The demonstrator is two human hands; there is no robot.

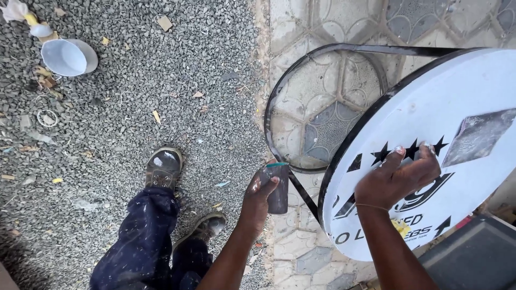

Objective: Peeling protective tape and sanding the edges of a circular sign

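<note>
Arms: two bare forearms rise from the bottom edge, nearest the lens.
Sign (430, 161): large white disc with black rim, tilted on edge at right; black stars, lettering and a grey diamond on its face.
Ring (279, 91): black metal hoop behind the sign, over patterned paving.
Gravel (134, 96): grey, littered with scraps, at left.
Legs: dark blue trousers, two worn shoes on the gravel.
Bowl (67, 56): pale, on its side, top left.
Right hand (395, 177): fingertips pressed to the sign face by the stars, fingers bent.
Left hand (258, 196): fingers wrapped round a block.
Block (278, 188): dark grey, teal top edge, beside the sign's rim.
</note>
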